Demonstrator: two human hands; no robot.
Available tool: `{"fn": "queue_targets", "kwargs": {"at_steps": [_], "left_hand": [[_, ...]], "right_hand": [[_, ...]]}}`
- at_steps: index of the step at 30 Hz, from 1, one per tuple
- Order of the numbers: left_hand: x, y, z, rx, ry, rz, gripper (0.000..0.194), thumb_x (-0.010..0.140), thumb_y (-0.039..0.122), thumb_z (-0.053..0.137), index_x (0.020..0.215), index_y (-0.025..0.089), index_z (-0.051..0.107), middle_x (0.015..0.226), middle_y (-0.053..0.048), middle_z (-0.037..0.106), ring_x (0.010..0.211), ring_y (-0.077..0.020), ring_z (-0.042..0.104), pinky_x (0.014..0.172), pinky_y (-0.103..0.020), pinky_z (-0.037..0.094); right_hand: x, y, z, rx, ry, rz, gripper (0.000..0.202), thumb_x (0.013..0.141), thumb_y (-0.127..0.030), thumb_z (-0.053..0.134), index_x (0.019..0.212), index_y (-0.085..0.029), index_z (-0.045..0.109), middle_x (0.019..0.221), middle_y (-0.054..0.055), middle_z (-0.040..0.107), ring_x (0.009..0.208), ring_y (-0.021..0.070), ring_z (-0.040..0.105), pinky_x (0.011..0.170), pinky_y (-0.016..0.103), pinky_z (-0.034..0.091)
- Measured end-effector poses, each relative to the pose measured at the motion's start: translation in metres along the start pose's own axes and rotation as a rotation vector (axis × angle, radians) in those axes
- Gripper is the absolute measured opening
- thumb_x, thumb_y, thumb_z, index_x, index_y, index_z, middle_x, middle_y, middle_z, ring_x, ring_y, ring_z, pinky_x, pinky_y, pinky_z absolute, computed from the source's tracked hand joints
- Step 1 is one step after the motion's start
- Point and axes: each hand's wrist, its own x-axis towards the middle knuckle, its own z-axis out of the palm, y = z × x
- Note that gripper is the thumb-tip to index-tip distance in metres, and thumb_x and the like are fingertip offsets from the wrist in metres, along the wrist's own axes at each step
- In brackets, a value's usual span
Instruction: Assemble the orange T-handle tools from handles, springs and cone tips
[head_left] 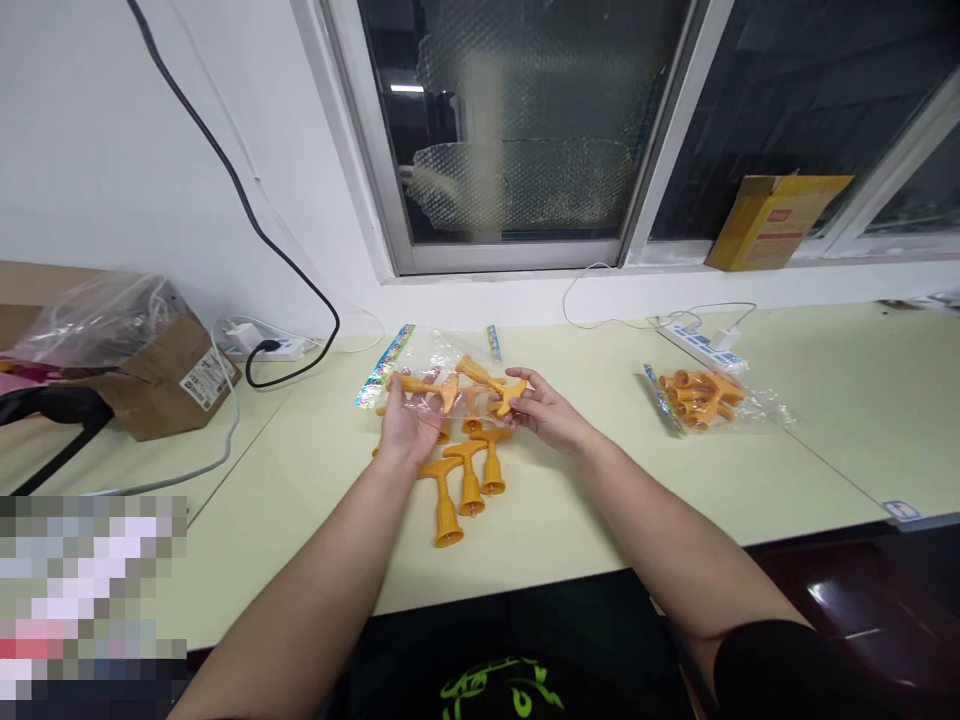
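My left hand [411, 430] is closed on a clear plastic bag [431, 345] with a colourful printed strip. An orange T-handled plastic piece [424, 386] lies at its thumb; I cannot tell whether it is inside the bag. My right hand [546, 412] grips another orange T-handled piece [514, 397] by its handle, its far end pointing left over the bag. Below the hands, several like pieces with flared, cup-like ends lie on the table, the nearest piece [448, 520] close to my left forearm. Others are partly hidden behind the bag and left hand.
A packed bag of orange pieces [701, 400] lies to the right on the pale table [570, 530]. Power strips [697, 345] and cables run along the wall. A cardboard box [157, 370] stands at left, and a yellow box [784, 225] leans on the window.
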Motion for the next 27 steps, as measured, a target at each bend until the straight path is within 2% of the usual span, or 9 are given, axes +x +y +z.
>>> {"fn": "queue_targets", "kwargs": {"at_steps": [2,5,8,11,16,21,24,27], "left_hand": [[-0.002,-0.003,0.001,0.031,-0.046,-0.028,0.029,0.099,0.053,0.056,0.112,0.027,0.06,0.124,-0.01,0.069,0.111,-0.0307,0.073,0.096,-0.056,0.059],[-0.008,-0.008,0.004,0.086,-0.136,-0.074,0.032,0.099,0.05,0.059,0.119,0.025,0.062,0.122,-0.012,0.071,0.111,-0.0323,0.073,0.095,-0.054,0.06],[-0.014,-0.013,0.007,0.134,-0.198,-0.1,0.035,0.1,0.046,0.058,0.125,0.023,0.063,0.12,-0.012,0.074,0.109,-0.0312,0.074,0.095,-0.052,0.06],[-0.017,-0.016,0.007,0.182,-0.237,-0.172,0.037,0.101,0.044,0.056,0.123,0.016,0.067,0.116,-0.016,0.075,0.105,-0.0301,0.075,0.095,-0.049,0.06],[-0.019,-0.022,0.005,0.273,-0.282,-0.222,0.03,0.1,0.032,0.058,0.113,0.008,0.071,0.107,-0.018,0.077,0.096,-0.0282,0.077,0.095,-0.046,0.06],[-0.022,-0.028,0.006,0.265,-0.319,-0.324,0.034,0.102,0.032,0.053,0.116,0.006,0.071,0.106,-0.019,0.077,0.096,-0.0284,0.077,0.096,-0.047,0.059],[-0.021,-0.028,0.008,0.24,-0.297,-0.358,0.038,0.104,0.034,0.05,0.119,0.005,0.069,0.107,-0.02,0.077,0.098,-0.0279,0.076,0.095,-0.043,0.06],[-0.018,-0.024,0.009,0.16,-0.234,-0.345,0.036,0.104,0.035,0.049,0.127,0.013,0.067,0.111,-0.015,0.077,0.095,-0.026,0.077,0.086,-0.039,0.062]], "right_hand": [[0.002,0.003,-0.002,-0.001,0.006,-0.024,0.059,0.078,-0.033,0.083,0.128,-0.029,0.053,0.106,0.002,0.078,0.074,0.0142,0.068,0.069,0.028,0.052],[0.005,0.008,0.0,-0.049,-0.046,-0.027,0.046,0.077,-0.04,0.085,0.116,-0.023,0.065,0.108,0.005,0.077,0.076,0.0135,0.066,0.071,0.027,0.051],[0.007,0.013,0.006,-0.06,-0.063,-0.018,0.04,0.075,-0.049,0.086,0.098,-0.019,0.072,0.097,0.005,0.076,0.076,0.0141,0.065,0.078,0.029,0.053],[0.007,0.015,0.013,-0.015,-0.027,-0.016,0.041,0.072,-0.052,0.087,0.092,-0.019,0.072,0.084,0.001,0.072,0.074,0.0143,0.064,0.078,0.03,0.054],[0.007,0.017,0.018,-0.037,0.007,0.0,0.05,0.071,-0.055,0.086,0.102,-0.021,0.066,0.07,-0.004,0.065,0.058,0.0122,0.059,0.057,0.025,0.051],[0.013,0.024,0.016,-0.012,0.191,-0.077,0.063,0.068,-0.059,0.086,0.109,-0.025,0.053,0.059,-0.007,0.063,0.048,0.014,0.058,0.047,0.025,0.049],[0.017,0.025,0.013,-0.078,0.185,-0.118,0.059,0.072,-0.061,0.082,0.11,-0.024,0.057,0.063,-0.005,0.065,0.051,0.0144,0.06,0.05,0.028,0.052],[0.015,0.02,0.012,-0.157,0.121,-0.215,0.055,0.079,-0.055,0.078,0.121,-0.025,0.06,0.086,0.002,0.073,0.069,0.0168,0.068,0.063,0.033,0.059]]}}
